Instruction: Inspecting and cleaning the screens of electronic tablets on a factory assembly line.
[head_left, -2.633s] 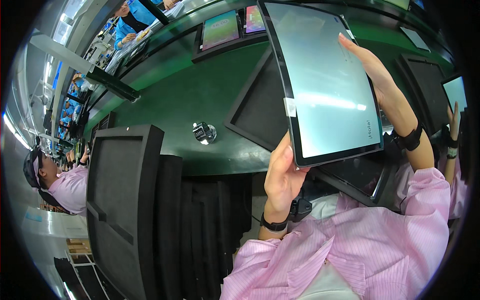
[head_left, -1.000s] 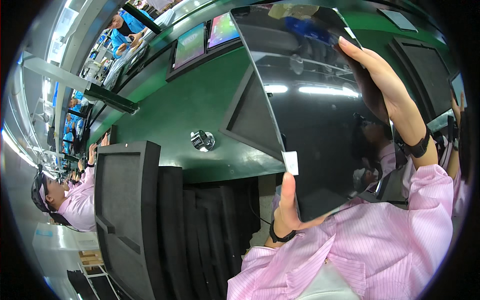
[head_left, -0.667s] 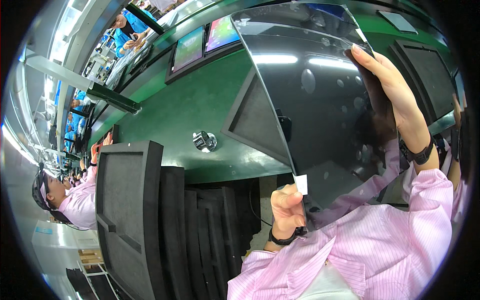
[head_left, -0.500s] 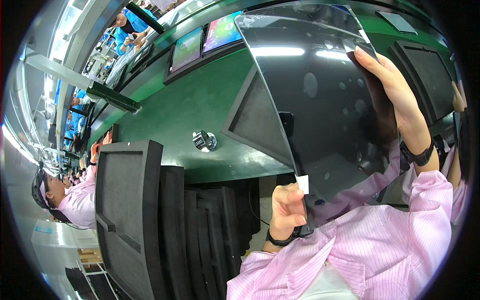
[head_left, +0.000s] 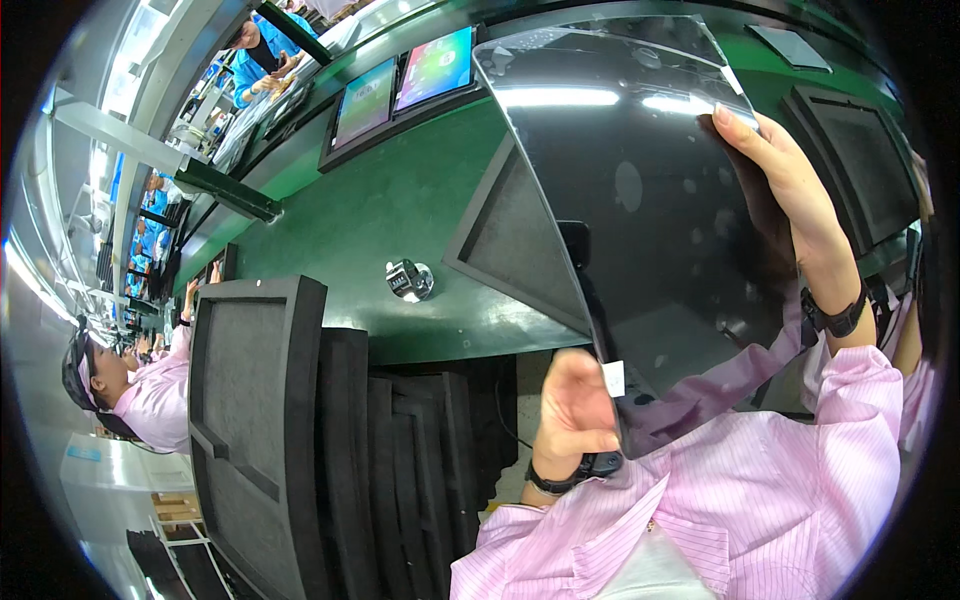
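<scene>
A large tablet [head_left: 660, 230] with a glossy black screen is held up before my chest, tilted. Smudges or bubbles show on its surface, and ceiling lights reflect in it. My right hand [head_left: 775, 165] grips its far right edge, thumb over the front, the other fingers hidden behind. At the near left corner, my left hand [head_left: 575, 410] is closed on the edge beside a small white tag [head_left: 613, 379]; its fingertips are partly hidden. Behind the tablet, a black foam tray [head_left: 510, 240] lies on the green table [head_left: 350, 220].
A stack of black foam trays [head_left: 255, 400] stands at left, near the table edge. A small silver counter [head_left: 409, 281] sits on the table. Two lit tablets [head_left: 435, 68] rest in a tray at the back. Another tray [head_left: 860, 165] lies at right. A co-worker [head_left: 130, 385] is at far left.
My left hand has shifted slightly along the near left corner, its fingers less curled over the front. The tablet has tilted a little. One lit screen at the back turned from pink to blue.
</scene>
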